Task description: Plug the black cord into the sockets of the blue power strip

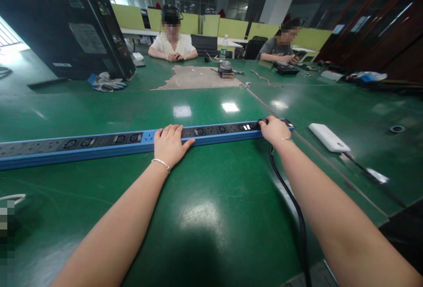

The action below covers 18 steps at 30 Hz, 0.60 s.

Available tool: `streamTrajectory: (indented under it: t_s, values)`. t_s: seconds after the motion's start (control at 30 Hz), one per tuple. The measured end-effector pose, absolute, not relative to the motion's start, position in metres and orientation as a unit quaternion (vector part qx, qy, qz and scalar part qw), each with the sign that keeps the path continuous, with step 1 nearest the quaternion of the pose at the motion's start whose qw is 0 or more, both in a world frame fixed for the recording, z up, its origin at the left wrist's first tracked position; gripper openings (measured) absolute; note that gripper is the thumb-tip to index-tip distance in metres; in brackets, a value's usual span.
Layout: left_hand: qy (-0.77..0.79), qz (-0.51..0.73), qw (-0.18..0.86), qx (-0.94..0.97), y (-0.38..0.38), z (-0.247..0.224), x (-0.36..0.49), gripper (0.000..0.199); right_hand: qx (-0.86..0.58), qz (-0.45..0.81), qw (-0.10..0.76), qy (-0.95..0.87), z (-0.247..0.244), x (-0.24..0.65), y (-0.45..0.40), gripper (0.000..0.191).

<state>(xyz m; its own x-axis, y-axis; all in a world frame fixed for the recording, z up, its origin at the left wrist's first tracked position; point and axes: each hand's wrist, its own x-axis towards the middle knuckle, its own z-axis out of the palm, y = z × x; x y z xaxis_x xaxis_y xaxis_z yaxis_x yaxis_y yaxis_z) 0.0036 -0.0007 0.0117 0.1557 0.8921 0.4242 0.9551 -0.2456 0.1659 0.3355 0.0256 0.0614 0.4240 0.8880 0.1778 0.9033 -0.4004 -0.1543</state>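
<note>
A long blue-and-black power strip (218,137) lies across the green table in front of me, running out of view on the left. Along its top sit several black sockets and one blue socket section. My left hand (170,144) is laid over the strip just right of that blue section, fingers over the top and thumb along the front side, holding it. At the strip's right end, my right hand (275,130) is closed around a black plug (262,122), mostly hidden by the fingers. A black cable (292,199) drops from under this hand to the table's near edge.
A white power bank (328,137) with a cable lies to the right. A black computer case (79,36) stands at the back left, gloves (107,82) beside it. Two people sit across the table, near a bottle (224,47) and a dark round device (225,69).
</note>
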Motion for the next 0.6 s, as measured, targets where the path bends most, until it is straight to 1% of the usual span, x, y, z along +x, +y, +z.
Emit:
streamTrajectory:
  t_s: [0.1,0.27,0.4,0.6]
  values:
    - [-0.610,-0.226,0.070,-0.757,-0.001,0.012,0.004,0.061,-0.845,-0.032,0.152,-0.512,0.054,0.331,0.023,0.042]
    - [-0.614,-0.216,0.084,-0.754,-0.002,0.012,0.004,0.059,-0.823,0.009,0.148,-0.548,0.066,0.350,0.032,0.040]
    - [-0.612,-0.218,0.085,-0.756,-0.002,0.013,0.004,0.060,-0.828,-0.032,0.208,-0.520,0.083,0.387,0.035,0.043]
    - [-0.611,-0.222,0.086,-0.755,-0.001,0.012,0.004,0.060,-0.816,-0.006,0.159,-0.556,0.072,0.404,0.030,0.042]
